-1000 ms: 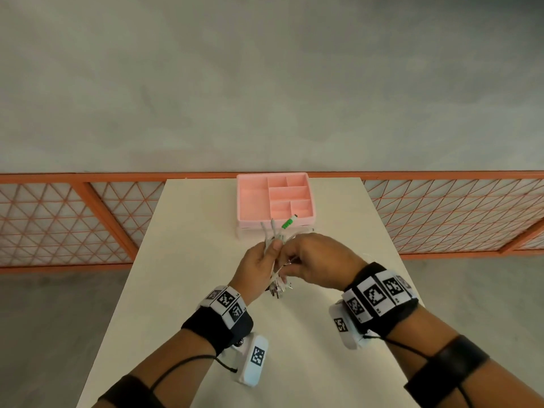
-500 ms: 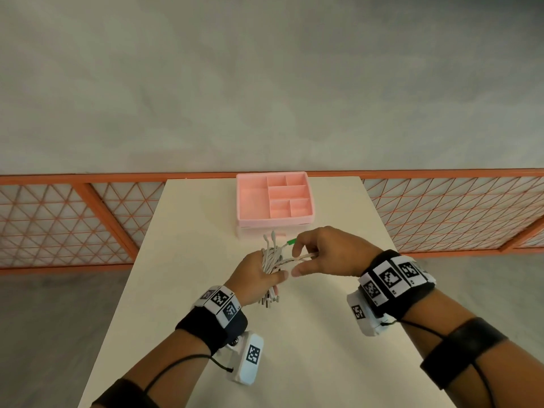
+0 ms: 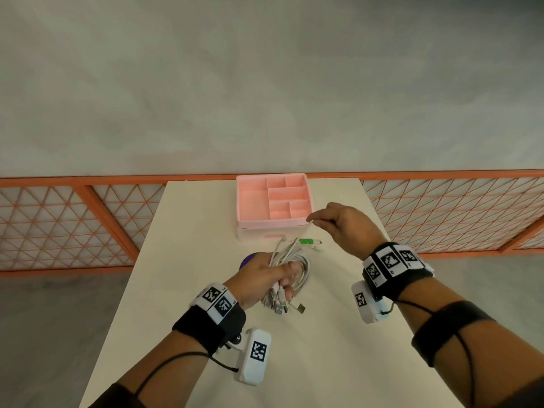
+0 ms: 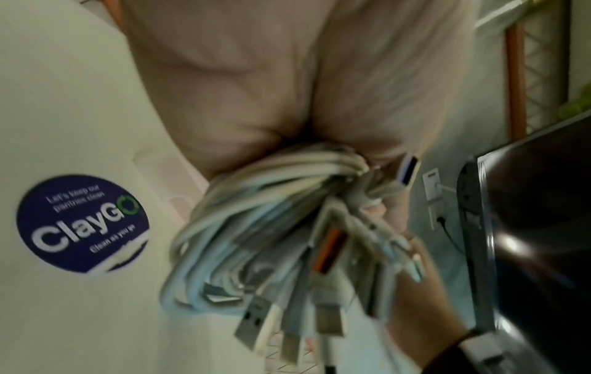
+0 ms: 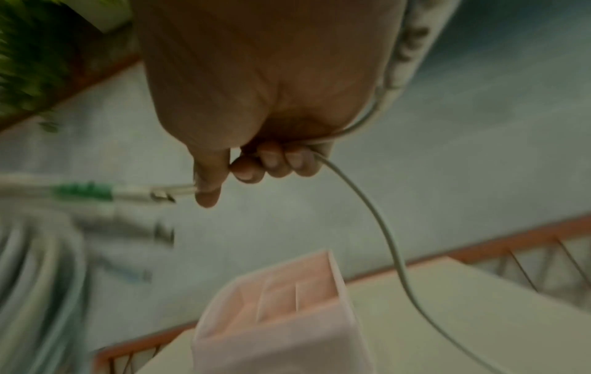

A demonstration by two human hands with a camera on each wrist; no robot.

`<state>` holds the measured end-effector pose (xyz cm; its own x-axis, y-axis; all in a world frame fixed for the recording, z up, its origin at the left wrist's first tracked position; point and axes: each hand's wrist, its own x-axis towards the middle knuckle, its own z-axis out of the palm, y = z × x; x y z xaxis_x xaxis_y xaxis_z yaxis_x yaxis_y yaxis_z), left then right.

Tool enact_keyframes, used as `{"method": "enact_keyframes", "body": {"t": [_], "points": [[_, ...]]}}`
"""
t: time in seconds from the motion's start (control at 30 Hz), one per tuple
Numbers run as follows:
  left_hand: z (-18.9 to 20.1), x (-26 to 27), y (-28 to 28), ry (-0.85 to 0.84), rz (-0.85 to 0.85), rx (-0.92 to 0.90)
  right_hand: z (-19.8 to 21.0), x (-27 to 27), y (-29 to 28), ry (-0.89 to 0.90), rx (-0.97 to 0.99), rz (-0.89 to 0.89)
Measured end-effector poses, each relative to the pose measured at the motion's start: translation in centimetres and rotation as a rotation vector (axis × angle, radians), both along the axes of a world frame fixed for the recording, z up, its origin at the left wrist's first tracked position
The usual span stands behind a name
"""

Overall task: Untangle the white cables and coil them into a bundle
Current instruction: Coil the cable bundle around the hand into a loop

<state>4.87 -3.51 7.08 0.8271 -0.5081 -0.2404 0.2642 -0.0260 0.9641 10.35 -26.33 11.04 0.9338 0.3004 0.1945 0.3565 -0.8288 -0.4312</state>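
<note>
While left grip (image 3: 266, 279) clutches looped white cables (image 3: 297, 266) | right grip (image 3: 341, 222) pinches one thin strand (image 5: 380, 222).

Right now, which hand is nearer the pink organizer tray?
Right. The right hand, pinching a single white cable, hovers beside the pink organizer tray's near right corner. The left hand grips the cable bundle nearer the person, clear of the tray.
</note>
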Motion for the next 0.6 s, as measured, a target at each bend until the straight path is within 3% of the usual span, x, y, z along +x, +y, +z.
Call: {"method": "enact_keyframes", "body": {"t": [0.17, 0.27, 0.37, 0.6], "points": [[2.4, 0.4, -0.4, 0.186, 0.041, -0.359, -3.8, -2.0, 2.0, 0.083, 0.228, -0.013], [3.4, 0.5, -0.6, 0.264, 0.068, -0.548, -5.5, -4.2, 4.4, 0.262, 0.455, -0.075], [4.7, 1.0, -0.5, 0.333, 0.130, -0.714, -8.1, -6.0, 5.3, 0.141, 0.360, -0.136], [4.3, 1.7, -0.8, 0.205, 0.420, -0.631, -8.5, -7.9, 8.4, 0.202, 0.374, -0.084]]}}
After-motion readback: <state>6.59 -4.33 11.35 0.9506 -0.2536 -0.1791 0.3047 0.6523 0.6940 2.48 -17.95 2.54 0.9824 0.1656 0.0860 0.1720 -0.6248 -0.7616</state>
